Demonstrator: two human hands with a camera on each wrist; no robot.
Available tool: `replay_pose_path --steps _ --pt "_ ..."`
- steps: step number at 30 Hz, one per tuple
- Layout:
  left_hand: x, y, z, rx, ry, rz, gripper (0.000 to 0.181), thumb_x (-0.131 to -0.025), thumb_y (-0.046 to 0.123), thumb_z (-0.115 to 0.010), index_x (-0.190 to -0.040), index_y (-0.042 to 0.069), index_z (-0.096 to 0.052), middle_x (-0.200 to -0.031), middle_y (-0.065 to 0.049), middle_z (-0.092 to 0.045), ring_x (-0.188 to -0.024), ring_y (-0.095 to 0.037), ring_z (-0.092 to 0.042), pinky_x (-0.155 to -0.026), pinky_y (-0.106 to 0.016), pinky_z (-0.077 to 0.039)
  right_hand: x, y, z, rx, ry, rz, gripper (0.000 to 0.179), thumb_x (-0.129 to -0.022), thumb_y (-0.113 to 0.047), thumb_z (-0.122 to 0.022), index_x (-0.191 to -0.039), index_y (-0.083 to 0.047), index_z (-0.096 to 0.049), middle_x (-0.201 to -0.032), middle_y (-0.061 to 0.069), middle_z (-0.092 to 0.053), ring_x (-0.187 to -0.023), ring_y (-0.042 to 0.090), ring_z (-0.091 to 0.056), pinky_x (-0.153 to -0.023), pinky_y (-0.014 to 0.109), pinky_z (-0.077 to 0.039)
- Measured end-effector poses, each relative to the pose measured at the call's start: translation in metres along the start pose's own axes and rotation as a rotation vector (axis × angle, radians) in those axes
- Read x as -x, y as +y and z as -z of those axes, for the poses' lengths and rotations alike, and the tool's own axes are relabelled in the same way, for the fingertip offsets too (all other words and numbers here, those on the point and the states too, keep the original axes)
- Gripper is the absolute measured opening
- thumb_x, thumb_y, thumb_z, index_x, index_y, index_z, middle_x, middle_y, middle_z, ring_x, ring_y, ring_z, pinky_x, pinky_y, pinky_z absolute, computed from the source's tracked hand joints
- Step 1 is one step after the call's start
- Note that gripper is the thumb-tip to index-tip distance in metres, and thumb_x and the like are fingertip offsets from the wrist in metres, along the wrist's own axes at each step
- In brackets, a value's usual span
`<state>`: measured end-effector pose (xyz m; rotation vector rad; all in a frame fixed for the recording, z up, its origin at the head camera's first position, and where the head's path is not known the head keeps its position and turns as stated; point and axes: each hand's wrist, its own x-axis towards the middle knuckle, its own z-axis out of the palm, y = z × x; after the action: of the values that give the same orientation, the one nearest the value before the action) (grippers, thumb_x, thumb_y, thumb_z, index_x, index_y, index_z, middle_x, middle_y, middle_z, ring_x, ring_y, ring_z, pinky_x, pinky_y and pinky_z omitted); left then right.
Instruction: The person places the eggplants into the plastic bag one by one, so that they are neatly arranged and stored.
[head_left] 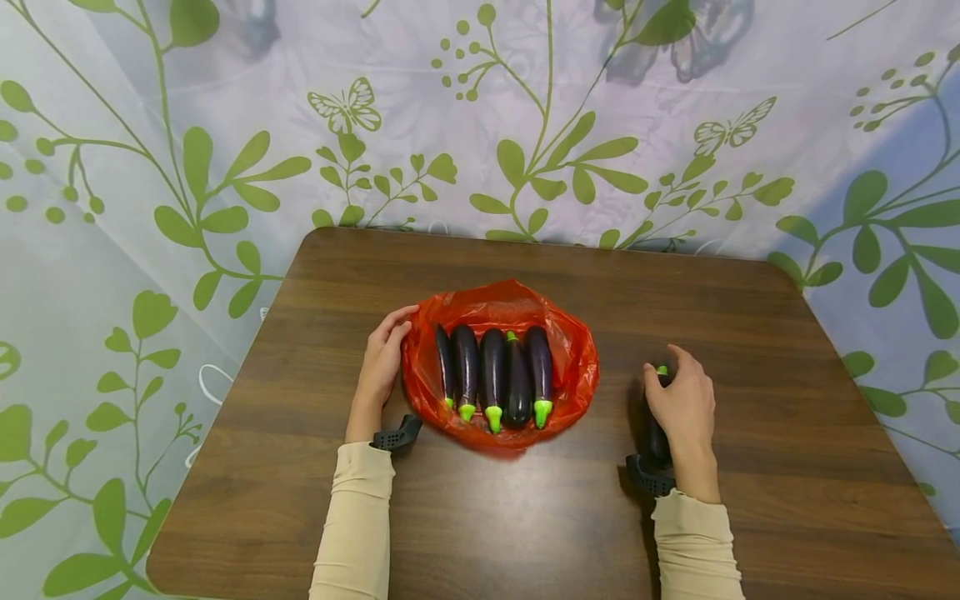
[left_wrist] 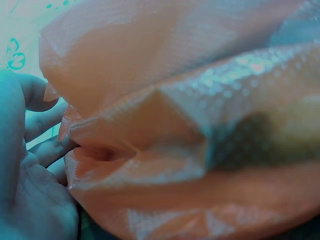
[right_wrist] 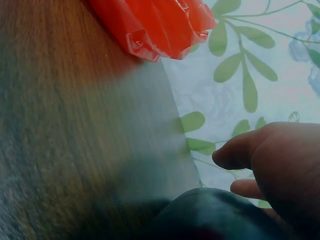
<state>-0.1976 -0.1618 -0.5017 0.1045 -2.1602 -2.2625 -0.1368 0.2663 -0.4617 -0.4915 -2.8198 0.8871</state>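
Observation:
A red plastic bag [head_left: 577, 367] lies spread open mid-table, with several dark purple eggplants [head_left: 492, 367] side by side in it. Most have their green stem ends toward the person; one points the other way. At the bag's left rim, my left hand [head_left: 381, 358] holds the edge of the plastic between thumb and fingers; folds of the bag [left_wrist: 140, 165] fill the left wrist view. My right hand [head_left: 686, 404] is over a separate eggplant [head_left: 656, 429] right of the bag, thumb and fingers spread about its green-tipped far end. In the right wrist view the thumb stands apart from this eggplant [right_wrist: 215, 215].
The brown wooden table [head_left: 787, 500] has rounded corners. Behind it hangs a pale curtain [head_left: 420, 75] with green leaves and butterflies. Each wrist wears a black camera mount, the left one [head_left: 397, 433] close to the bag's near-left edge.

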Motion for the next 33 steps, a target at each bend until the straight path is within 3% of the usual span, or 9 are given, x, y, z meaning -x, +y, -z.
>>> replay_pose_path --steps 19,33 --pt "-0.0009 0.0016 0.0006 -0.023 0.003 0.008 0.037 -0.109 0.025 -0.045 -0.141 0.016 -0.061 -0.145 -0.007 -0.057 -0.132 -0.025 -0.051 -0.118 -0.045 -0.037 -0.003 0.0016 -0.0039 0.055 -0.114 0.019 0.064 -0.1 -0.028 -0.06 -0.152 0.004 -0.04 -0.148 0.037 -0.046 -0.132 0.058 -0.043 -0.11 0.071 -0.033" --pt "-0.0021 -0.0012 0.0012 -0.034 0.012 0.009 0.037 -0.109 0.024 -0.045 -0.14 0.015 -0.062 -0.146 -0.007 -0.057 -0.133 -0.024 -0.05 -0.118 -0.044 -0.036 -0.0028 0.0021 -0.0088 0.056 -0.132 -0.002 0.065 -0.099 -0.027 -0.062 -0.152 0.004 -0.041 -0.146 0.037 -0.047 -0.131 0.057 -0.043 -0.111 0.069 -0.033"
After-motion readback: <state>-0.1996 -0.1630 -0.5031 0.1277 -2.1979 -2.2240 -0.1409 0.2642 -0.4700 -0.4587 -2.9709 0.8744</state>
